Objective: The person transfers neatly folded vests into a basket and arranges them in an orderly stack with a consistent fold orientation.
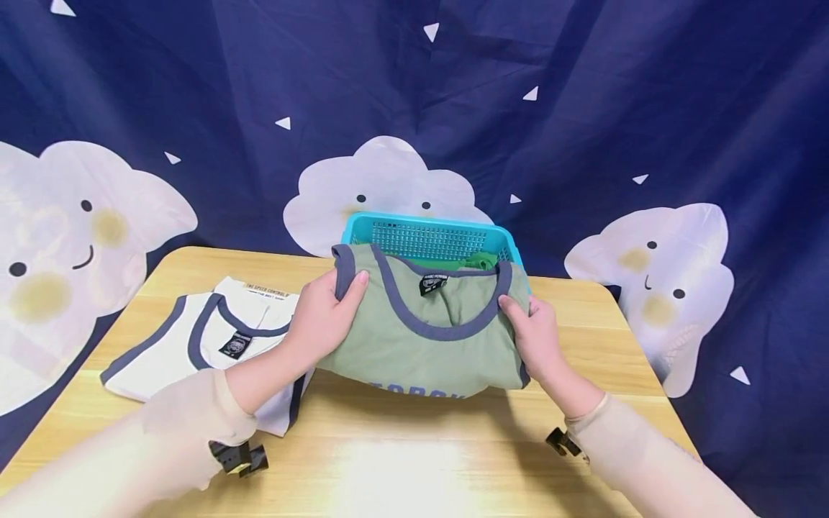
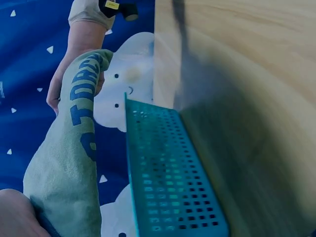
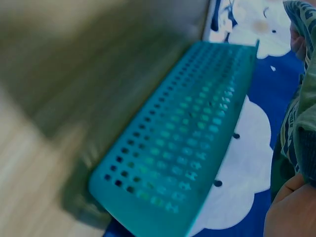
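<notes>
Both hands hold a sage-green tank top (image 1: 421, 352) with dark blue trim up in front of the basket. My left hand (image 1: 327, 309) grips it at one shoulder, thumb over the fabric. At the other shoulder my right hand (image 1: 534, 331) pinches the edge by the armhole trim. A black neck label (image 1: 432, 284) shows inside the collar, and blue lettering runs along the lower fold. In the left wrist view the top (image 2: 64, 163) hangs above the table beside the basket. The right wrist view shows part of the top (image 3: 307, 108) with the right hand (image 3: 294, 210) at its edge.
A turquoise perforated basket (image 1: 512, 248) stands at the table's back edge, with green cloth (image 1: 481, 260) inside. To the left, a white tank top (image 1: 152, 360) with dark trim lies on the wooden table (image 1: 401, 467). A dark blue curtain (image 1: 363, 79) with clouds hangs behind.
</notes>
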Motion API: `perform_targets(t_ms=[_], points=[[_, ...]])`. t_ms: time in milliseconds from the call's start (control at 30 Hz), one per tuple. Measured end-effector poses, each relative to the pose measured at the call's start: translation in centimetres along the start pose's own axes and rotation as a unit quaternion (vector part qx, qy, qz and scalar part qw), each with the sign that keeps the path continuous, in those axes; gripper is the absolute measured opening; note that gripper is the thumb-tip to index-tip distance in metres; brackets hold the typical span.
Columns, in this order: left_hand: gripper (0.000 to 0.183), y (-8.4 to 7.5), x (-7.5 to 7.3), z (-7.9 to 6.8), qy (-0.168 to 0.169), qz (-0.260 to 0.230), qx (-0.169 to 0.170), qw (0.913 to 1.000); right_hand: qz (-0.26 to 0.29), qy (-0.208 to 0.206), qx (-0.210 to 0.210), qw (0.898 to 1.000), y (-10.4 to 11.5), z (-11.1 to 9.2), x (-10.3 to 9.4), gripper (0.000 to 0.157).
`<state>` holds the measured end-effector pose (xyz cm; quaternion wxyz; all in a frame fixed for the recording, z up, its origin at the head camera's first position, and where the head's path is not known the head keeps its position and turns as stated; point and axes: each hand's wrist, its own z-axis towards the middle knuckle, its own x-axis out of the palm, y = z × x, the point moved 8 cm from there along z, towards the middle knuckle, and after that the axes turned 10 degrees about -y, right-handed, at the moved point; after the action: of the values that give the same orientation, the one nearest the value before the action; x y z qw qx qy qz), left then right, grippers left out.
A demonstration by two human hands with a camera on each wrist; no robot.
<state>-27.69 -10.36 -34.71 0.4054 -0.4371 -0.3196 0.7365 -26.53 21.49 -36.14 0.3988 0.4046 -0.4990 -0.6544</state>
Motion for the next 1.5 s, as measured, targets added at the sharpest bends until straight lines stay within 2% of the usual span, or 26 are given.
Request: perform_targets(t_ms=[133,300,467,667,833,967,1167,1367,1500], points=[[0.043,-0.2,0.0,0.9,-0.003,-0.006,-0.007,1.0000,0.001,-0.015,-0.013,1.000,0.7,1.0,-0.3,0.025],[0.044,-0.2,0.0,1.9,-0.010,-0.008,-0.017,0.9998,-0.029,-0.021,-0.027,0.999,1.4,2.2,-0.4,0.024],[0.042,-0.5,0.4,3.1,-0.017,-0.019,-0.014,0.9996,-0.041,-0.030,-0.051,0.997,2.0,3.7,-0.6,0.024],[0.043,-0.4,1.0,4.9,-0.026,-0.009,-0.014,0.9995,-0.055,-0.040,-0.053,0.996,2.4,5.5,-0.5,0.023],[0.040,-0.2,1.8,6.1,-0.024,-0.004,-0.026,0.9994,-0.101,-0.059,-0.064,0.991,2.8,7.1,-0.5,0.026],[0.042,0.1,2.5,6.8,-0.020,0.005,-0.037,0.9991,-0.130,-0.058,-0.069,0.987,3.0,8.2,-0.3,0.032],[0.043,0.4,3.1,8.0,-0.025,0.023,-0.039,0.9987,-0.193,-0.074,-0.079,0.975,3.3,9.9,0.1,0.039],[0.043,1.7,4.1,8.9,-0.030,0.042,-0.045,0.9976,-0.222,-0.058,-0.077,0.970,2.5,11.1,1.2,0.039],[0.044,2.6,5.1,9.2,-0.020,0.063,-0.056,0.9962,-0.243,-0.047,-0.069,0.966,1.5,11.6,2.0,0.038]])
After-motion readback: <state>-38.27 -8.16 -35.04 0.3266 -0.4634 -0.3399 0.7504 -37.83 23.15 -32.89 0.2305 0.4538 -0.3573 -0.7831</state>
